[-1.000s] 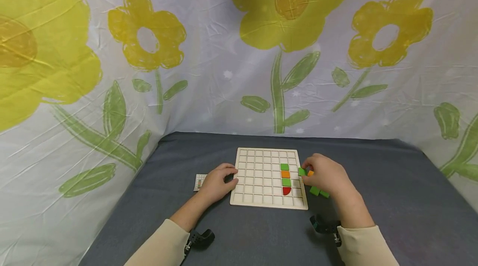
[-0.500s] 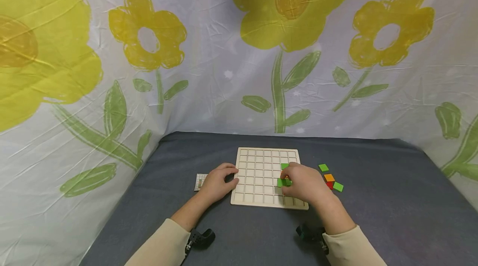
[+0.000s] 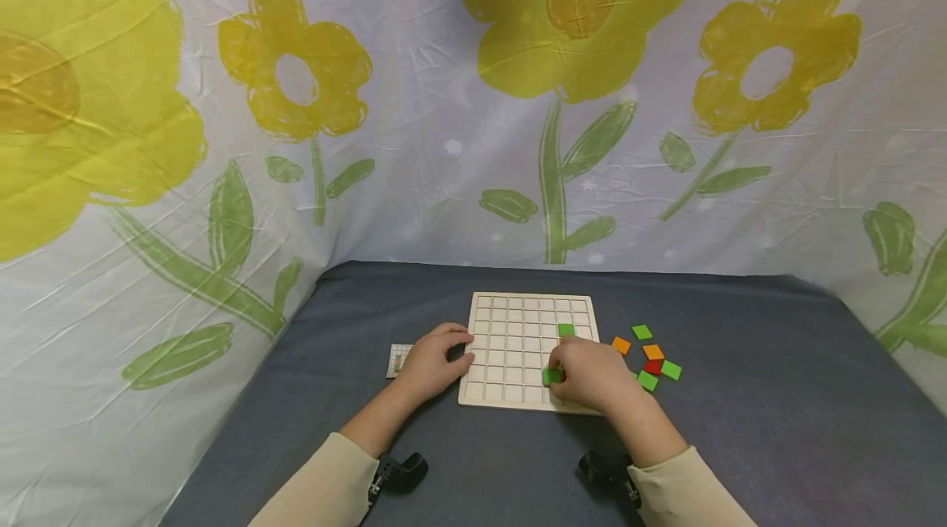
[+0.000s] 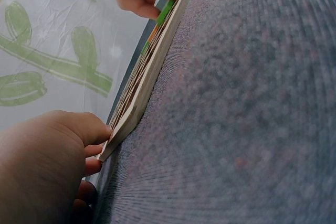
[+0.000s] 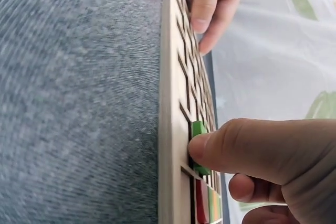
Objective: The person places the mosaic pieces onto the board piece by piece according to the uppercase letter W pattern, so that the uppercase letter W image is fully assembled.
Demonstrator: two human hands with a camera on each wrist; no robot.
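A pale wooden grid board (image 3: 510, 395) lies flat on the dark cloth. My left hand (image 3: 432, 364) holds its left edge, thumb on the near corner in the left wrist view. Over the board's lower right part, my right hand (image 3: 595, 375) pinches a green square tile (image 3: 552, 377), which sits at a cell close to the near edge; the thumb presses on it in the right wrist view. Right beside that tile is a red tile (image 5: 201, 200) in the board. Another green tile (image 3: 565, 330) shows farther up the column; the tiles between are mostly hidden by the right hand.
Loose tiles lie right of the board: green (image 3: 671, 370), orange (image 3: 621, 345) and red (image 3: 653, 366) among them. A small printed grid card (image 3: 396, 359) is partly under the left hand. A flower-printed curtain (image 3: 414, 140) stands behind the cloth-covered table (image 3: 777, 395).
My right hand has moved left from the loose tiles onto the board with a green tile, then slightly toward the near edge. The loose tiles have come into view. The left hand stays put.
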